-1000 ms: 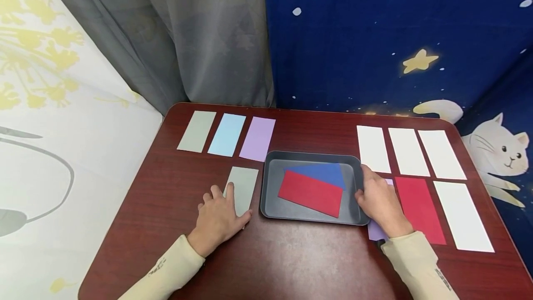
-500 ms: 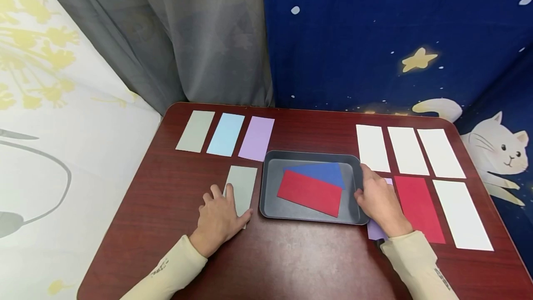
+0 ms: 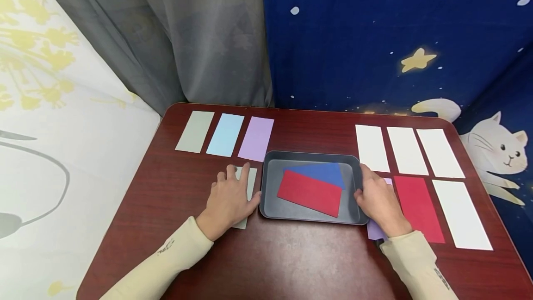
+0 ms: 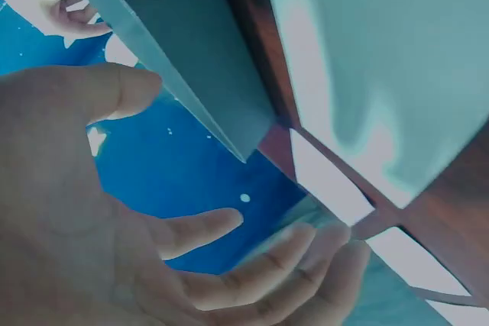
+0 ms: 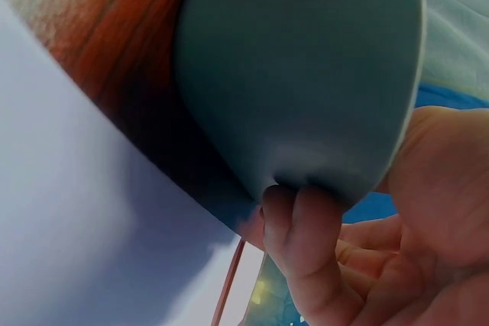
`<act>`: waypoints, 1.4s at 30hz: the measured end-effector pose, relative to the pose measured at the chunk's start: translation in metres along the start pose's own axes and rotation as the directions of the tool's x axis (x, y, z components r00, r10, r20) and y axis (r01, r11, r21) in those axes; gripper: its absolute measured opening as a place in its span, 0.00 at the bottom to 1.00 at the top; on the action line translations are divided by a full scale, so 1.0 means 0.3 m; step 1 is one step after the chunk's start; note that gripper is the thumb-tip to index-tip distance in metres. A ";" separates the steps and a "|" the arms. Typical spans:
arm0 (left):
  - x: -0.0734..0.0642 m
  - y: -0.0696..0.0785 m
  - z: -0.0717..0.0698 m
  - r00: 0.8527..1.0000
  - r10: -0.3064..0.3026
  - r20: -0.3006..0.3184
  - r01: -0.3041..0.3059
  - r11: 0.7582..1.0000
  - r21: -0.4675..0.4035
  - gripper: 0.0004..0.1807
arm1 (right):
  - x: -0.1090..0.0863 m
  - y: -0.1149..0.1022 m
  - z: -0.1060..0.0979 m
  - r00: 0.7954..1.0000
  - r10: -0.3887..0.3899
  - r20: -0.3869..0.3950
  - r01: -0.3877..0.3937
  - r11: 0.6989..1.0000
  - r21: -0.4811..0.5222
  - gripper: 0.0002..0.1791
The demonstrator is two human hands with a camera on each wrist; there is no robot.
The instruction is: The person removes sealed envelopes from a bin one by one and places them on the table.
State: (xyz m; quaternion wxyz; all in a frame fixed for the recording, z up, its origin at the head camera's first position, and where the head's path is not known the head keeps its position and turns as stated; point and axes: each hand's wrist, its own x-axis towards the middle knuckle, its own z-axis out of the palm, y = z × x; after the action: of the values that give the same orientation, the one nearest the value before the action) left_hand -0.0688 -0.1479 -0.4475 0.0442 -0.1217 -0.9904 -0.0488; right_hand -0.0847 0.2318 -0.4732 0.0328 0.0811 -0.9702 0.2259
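My right hand (image 3: 381, 202) grips the right end of a dark grey rectangular tray (image 3: 272, 212), thumb over the rim and fingers beneath, as the right wrist view shows. Inside the tray a red card (image 3: 310, 192) lies slanted, partly covering a blue card (image 3: 322, 170). Just left of the tray, my left hand (image 3: 229, 200) is over a grey-green card (image 3: 251, 182), its fingers loosely spread and holding nothing. In the left wrist view the tray's side (image 4: 176, 43) stands near the left thumb, apart from it. A purple card (image 3: 376, 230) lies partly hidden under my right hand.
Grey-green (image 3: 195, 131), light blue (image 3: 225, 134) and purple (image 3: 256, 138) cards form a row at the back left. Several white cards (image 3: 462, 214) and another red card (image 3: 418, 209) lie on the right of the dark red wooden table (image 3: 291, 267). Curtains hang behind.
My left hand has lifted from the grey-green card and moved right and forward, closer to the tray. The right hand and the tray have stayed in place.
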 end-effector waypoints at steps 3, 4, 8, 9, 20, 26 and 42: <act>0.025 0.020 -0.006 0.996 0.076 -0.038 -0.076 0.997 0.002 0.44 | 0.000 0.001 0.000 1.000 -0.001 0.000 0.001 1.000 0.000 0.39; 0.034 0.028 -0.006 0.993 0.109 -0.050 -0.109 0.994 0.004 0.44 | 0.000 0.002 0.000 1.000 -0.003 -0.001 0.003 1.000 -0.001 0.38; 0.071 0.067 -0.003 0.964 0.245 -0.101 -0.244 0.970 0.020 0.43 | 0.000 0.003 0.000 1.000 -0.004 -0.005 0.004 1.000 -0.006 0.38; 0.081 0.077 -0.001 0.955 0.276 -0.108 -0.275 0.961 0.024 0.42 | 0.000 0.003 0.000 1.000 -0.005 -0.005 0.005 1.000 -0.007 0.38; 0.155 0.192 0.029 0.880 0.475 -0.030 -0.471 0.879 0.077 0.42 | 0.003 -0.001 -0.003 1.000 -0.008 -0.011 0.008 1.000 -0.011 0.37; 0.183 0.235 0.051 0.844 0.530 0.081 -0.536 0.838 0.104 0.42 | 0.005 0.001 -0.001 1.000 -0.006 -0.004 0.006 1.000 -0.019 0.37; 0.241 0.259 0.103 0.687 0.630 0.362 -0.670 0.742 -0.023 0.49 | 0.008 -0.002 -0.002 1.000 0.005 0.001 -0.005 1.000 -0.023 0.38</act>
State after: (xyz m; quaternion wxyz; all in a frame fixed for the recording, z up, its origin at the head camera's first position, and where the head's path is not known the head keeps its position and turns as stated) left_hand -0.1219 -0.0524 -0.4642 -0.1097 -0.4688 -0.8752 0.0475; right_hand -0.0868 0.2313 -0.4721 0.0327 0.0785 -0.9730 0.2146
